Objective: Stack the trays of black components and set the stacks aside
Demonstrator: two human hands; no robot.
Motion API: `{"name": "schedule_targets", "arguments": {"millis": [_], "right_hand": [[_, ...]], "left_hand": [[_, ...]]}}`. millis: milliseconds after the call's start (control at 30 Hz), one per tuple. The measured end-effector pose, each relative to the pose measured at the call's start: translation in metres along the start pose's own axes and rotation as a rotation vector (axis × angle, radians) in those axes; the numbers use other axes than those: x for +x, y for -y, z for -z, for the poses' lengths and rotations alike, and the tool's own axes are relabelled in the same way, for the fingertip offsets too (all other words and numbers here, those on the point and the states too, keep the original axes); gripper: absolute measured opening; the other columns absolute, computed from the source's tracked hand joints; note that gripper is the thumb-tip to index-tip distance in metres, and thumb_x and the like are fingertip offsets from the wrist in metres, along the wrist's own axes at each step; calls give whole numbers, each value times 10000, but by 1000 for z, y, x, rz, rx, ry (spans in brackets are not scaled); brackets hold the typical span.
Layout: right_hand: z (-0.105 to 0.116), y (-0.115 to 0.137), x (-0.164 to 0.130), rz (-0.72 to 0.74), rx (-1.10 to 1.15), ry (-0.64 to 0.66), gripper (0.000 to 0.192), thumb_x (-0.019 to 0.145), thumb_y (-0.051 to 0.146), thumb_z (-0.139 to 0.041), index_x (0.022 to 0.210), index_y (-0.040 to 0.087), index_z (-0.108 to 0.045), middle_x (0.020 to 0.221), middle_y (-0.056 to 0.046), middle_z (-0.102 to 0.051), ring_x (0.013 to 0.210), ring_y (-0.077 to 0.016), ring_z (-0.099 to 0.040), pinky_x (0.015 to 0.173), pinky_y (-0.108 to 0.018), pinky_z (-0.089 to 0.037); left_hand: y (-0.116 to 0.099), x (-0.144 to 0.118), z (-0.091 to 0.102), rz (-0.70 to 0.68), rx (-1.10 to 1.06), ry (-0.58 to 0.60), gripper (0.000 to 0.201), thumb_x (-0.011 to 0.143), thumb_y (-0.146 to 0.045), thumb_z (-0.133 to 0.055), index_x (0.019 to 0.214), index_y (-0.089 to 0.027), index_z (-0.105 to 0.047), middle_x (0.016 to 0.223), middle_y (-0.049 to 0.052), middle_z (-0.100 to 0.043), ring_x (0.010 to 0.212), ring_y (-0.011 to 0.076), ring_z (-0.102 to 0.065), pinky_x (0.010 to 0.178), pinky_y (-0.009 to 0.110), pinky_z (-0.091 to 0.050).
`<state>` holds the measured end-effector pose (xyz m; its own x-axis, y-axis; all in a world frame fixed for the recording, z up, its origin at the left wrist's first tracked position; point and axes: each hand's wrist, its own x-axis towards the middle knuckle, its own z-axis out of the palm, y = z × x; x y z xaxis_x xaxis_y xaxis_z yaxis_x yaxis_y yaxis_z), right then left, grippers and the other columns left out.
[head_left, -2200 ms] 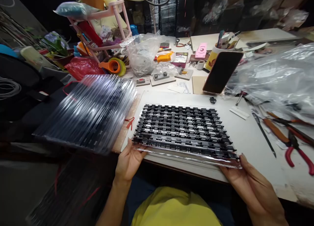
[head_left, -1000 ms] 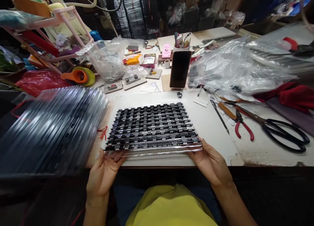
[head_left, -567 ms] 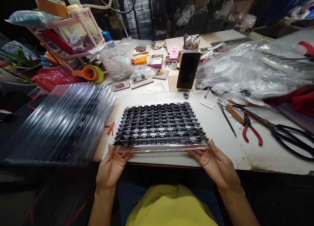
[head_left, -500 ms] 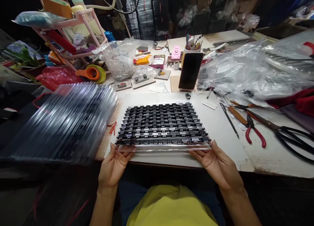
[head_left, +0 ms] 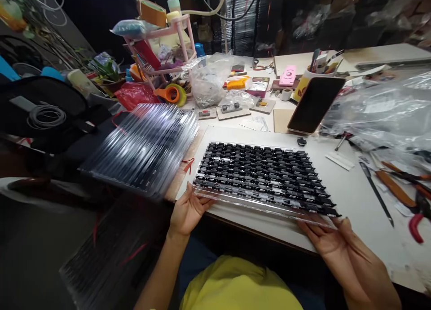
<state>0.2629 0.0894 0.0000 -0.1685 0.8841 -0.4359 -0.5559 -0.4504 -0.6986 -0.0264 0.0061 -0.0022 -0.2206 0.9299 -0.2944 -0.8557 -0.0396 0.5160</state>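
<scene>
Two hands are gripping the near edge of a clear tray (head_left: 266,177) loaded with rows of small black components, which is lying on a white board (head_left: 350,197) at the front of the workbench. On the left hand (head_left: 187,211) the thumb is lying over the near left corner of the tray while the other fingers are tucking beneath it, hidden by the plastic; the wrist is angling up from the lap and the forearm is running down to the bottom of the view. On the right hand (head_left: 340,247) the fingertips are spreading under the near right corner, palm turning upward, and the clear lip is making it hard to tell where they end; the forearm is getting cut off at the lower right corner. A yellow shirt (head_left: 235,287) is filling the space between the arms. Just left of the tray, a stack of clear ribbed trays (head_left: 144,148) is sitting tilted and blurred, overhanging the bench edge. Behind the tray a dark phone (head_left: 314,105) is leaning upright, with a small black piece (head_left: 301,141) lying near its foot. To the right, a thin dark tool (head_left: 375,191) and red-handled pliers (head_left: 417,220) are lying on the bench, the pliers partly cut off by the frame. Crumpled clear plastic bags (head_left: 380,114) are piling up at far right, and an orange tape dispenser (head_left: 170,94) is sitting below a pink rack (head_left: 168,49) at the back.
</scene>
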Motion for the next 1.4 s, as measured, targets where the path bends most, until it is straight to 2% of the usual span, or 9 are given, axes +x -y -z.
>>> {"name": "schedule_targets", "arguments": {"millis": [200,333,567,733,1000,1100,1200,1300,1400], "right_hand": [[3,2,1,-15,15,-59,165,859,319,-525,858,286,-686,1008,-31,-704,1053,-230,-606,918,-460,-520],[13,4,5,4,-66,-68,175,821,346,-583,757,223,-691,853,-56,-723,920,-219,-656,838,-375,-558],[15,8,4,86,-206,3,265,721,465,-696,731,200,-705,821,-80,-726,759,-221,-680,660,-314,-579],[10,12,2,121,-275,31,341,731,516,-670,735,177,-713,829,-118,-724,767,-252,-686,658,-345,-570],[2,17,0,139,-216,78,366,679,523,-723,729,162,-696,769,-90,-727,711,-218,-694,598,-283,-551],[1,17,-11,137,-176,63,334,675,496,-737,695,168,-676,715,-82,-720,687,-223,-690,579,-297,-547],[1,1,-30,59,-177,84,310,712,463,-713,742,156,-686,738,-102,-721,693,-246,-689,577,-323,-536],[1,-33,-49,-120,-250,185,395,777,491,-632,832,105,-693,821,-163,-719,642,-230,-679,554,-314,-504],[-4,-66,-60,-242,-343,280,460,794,557,-579,830,109,-673,787,-154,-717,597,-192,-666,530,-272,-469]], "left_hand": [[-1,0,-1,-1,-17,3,436,972,-320,-295,886,-155,-690,881,90,-729,891,245,-687,897,475,-482],[-4,0,-2,-5,-8,-26,453,974,-326,-283,845,-163,-685,861,89,-731,856,249,-696,868,472,-497],[-8,1,-4,-8,-1,-94,398,966,-332,-331,869,-151,-672,910,132,-717,902,270,-685,874,480,-496],[-9,2,-3,0,-15,-127,342,956,-341,-369,1002,-159,-655,1040,149,-688,1011,295,-644,865,472,-512],[-11,5,5,-16,-14,-83,357,959,-340,-356,990,-173,-669,1090,143,-678,1033,299,-631,836,461,-542],[-14,6,12,-3,-28,-72,336,958,-324,-359,1076,-203,-649,1098,130,-678,1079,307,-602,873,482,-521],[-19,8,14,-28,-43,-58,384,955,-316,-363,1297,-214,-506,1238,165,-598,1177,307,-527,944,498,-467],[-19,11,7,-141,-67,-68,544,930,-352,-410,1422,-140,-314,1410,221,-403,1296,300,-387,1037,472,-371],[-10,16,-7,-319,-9,-133,528,920,-319,-433,1398,-106,-359,1461,195,-330,1335,263,-332,1086,402,-310]]}}
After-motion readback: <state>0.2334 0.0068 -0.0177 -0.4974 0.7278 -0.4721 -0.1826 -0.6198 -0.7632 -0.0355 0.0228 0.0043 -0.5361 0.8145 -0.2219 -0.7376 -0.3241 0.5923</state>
